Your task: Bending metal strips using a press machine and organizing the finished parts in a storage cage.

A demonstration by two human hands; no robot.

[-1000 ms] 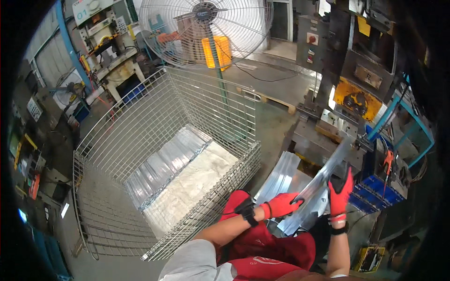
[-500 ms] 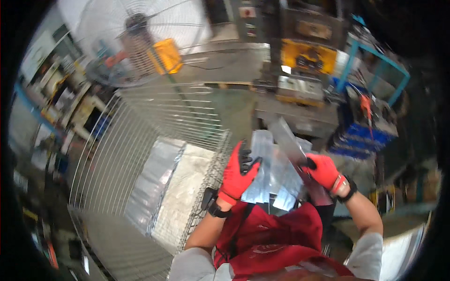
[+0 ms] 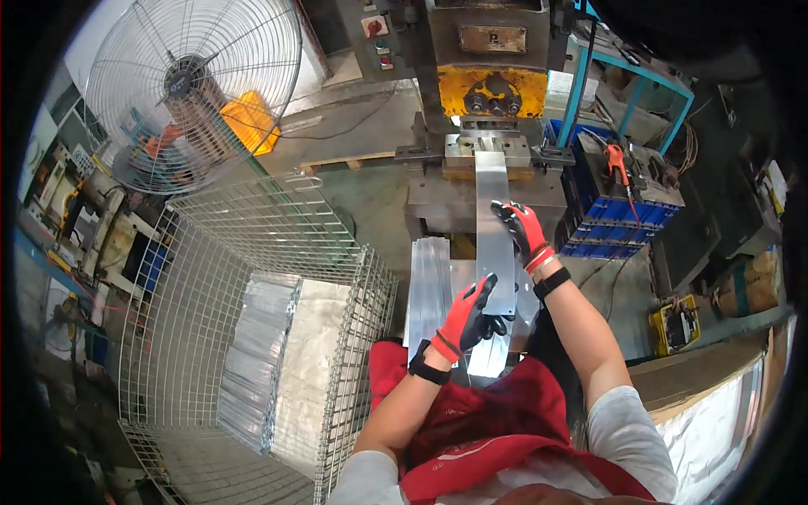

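A long, flat metal strip (image 3: 491, 244) stretches away from me, its far end resting at the die block (image 3: 459, 151) of a press. My left hand (image 3: 468, 324), in a red glove with black fingertips, grips the near end, thumb on top and fingers partly beneath it. Farther up, my right hand (image 3: 525, 231), gloved alike, holds the strip's right edge. To the left of the strip lies a stack of similar metal strips (image 3: 430, 282). More strips (image 3: 490, 357) lie beneath the held one, close to my red apron (image 3: 505, 412).
A wire mesh cage (image 3: 358, 337) at my left holds bundled metal strips (image 3: 259, 353) and pale sheeting (image 3: 311, 366). Behind it stands a large fan (image 3: 189, 80). Blue crates (image 3: 589, 223) with tools on top are right of the press. A yellow basket (image 3: 675, 324) sits at the right.
The strip, earlier tilted in my right hand alone, now points straight at the press. My left hand has come onto its near end, and my right hand has moved forward along it.
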